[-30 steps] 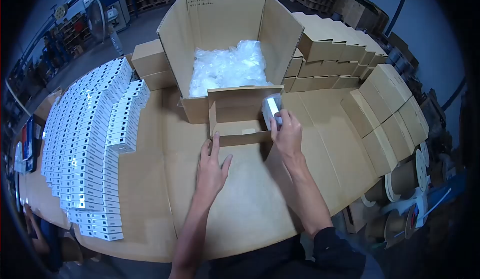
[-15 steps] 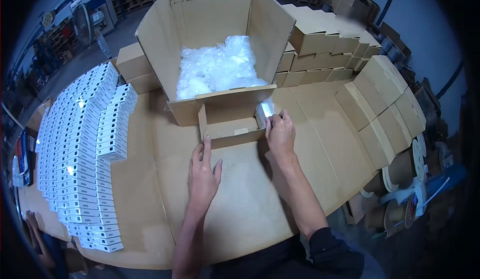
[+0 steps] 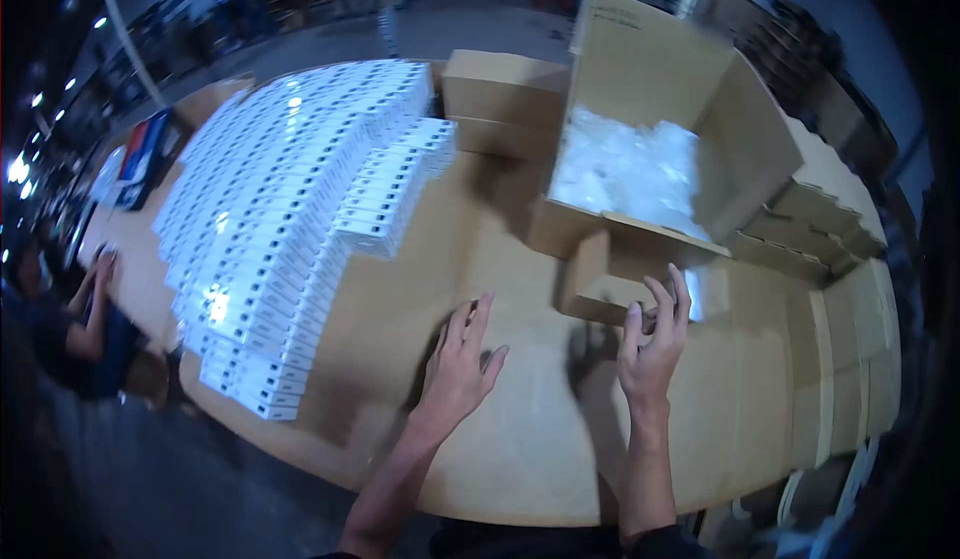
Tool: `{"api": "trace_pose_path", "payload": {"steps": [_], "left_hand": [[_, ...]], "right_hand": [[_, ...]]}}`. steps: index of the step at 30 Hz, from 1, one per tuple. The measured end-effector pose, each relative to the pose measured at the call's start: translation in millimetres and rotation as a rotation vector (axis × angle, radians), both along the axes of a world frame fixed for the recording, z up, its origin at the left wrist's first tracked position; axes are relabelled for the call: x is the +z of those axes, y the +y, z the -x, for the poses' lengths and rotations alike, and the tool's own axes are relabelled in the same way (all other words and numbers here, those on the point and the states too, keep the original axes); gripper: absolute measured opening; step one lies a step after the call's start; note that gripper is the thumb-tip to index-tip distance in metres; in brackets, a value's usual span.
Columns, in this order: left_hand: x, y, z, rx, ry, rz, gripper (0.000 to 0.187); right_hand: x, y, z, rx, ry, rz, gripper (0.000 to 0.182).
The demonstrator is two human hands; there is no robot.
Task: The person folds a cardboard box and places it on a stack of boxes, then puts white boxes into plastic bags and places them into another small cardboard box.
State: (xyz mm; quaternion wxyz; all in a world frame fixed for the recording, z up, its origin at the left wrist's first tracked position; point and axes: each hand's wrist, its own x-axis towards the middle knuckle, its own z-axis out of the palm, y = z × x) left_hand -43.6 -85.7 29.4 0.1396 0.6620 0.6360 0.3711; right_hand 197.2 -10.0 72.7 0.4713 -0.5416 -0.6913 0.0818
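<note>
Plain brown carton (image 3: 595,306), bright white packet (image 3: 696,299) inside, 2 hands (image 3: 460,367) (image 3: 652,361) loosely spread

plastic bags (image 3: 630,169) lie in the carton (image 3: 755,134) behind the box (image 3: 590,271), right of the stacked packs (image 3: 285,204).

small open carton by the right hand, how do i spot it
Find the large open box heaped with plastic. By its near side, beyond the right hand, sits the small open carton. It is much lower, with a white item at one end.
</note>
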Motion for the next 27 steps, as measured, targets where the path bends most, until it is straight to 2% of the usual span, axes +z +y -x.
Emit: {"api": "trace_pose_path", "payload": {"steps": [3,7,9,12,16,25,27], "left_hand": [[-5,-5,47,0.113,0.065,-0.043,0.074],[-11,8,101,0.229,0.087,-0.168,0.065],[-16,22,124,0.256,0.076,-0.245,0.064],[-11,39,148,0.284,0.212,-0.282,0.063],[-21,52,167,0.311,0.336,-0.248,0.062],[-26,47,171,0.386,0.397,-0.271,0.045],[-24,44,171,0.383,0.391,-0.283,0.039]], "right_hand": [[4,6,47,0.229,-0.013,0.005,0.032],[0,34,117,0.548,-0.219,-0.086,0.036],[-13,55,154,0.661,-0.329,-0.077,0.044],[-38,83,206,0.792,-0.435,-0.052,0.054],[-49,108,254,0.837,-0.460,-0.016,0.057],[-50,110,259,0.836,-0.486,0.006,0.059],[-42,103,254,0.836,-0.416,0.131,0.058]]}}
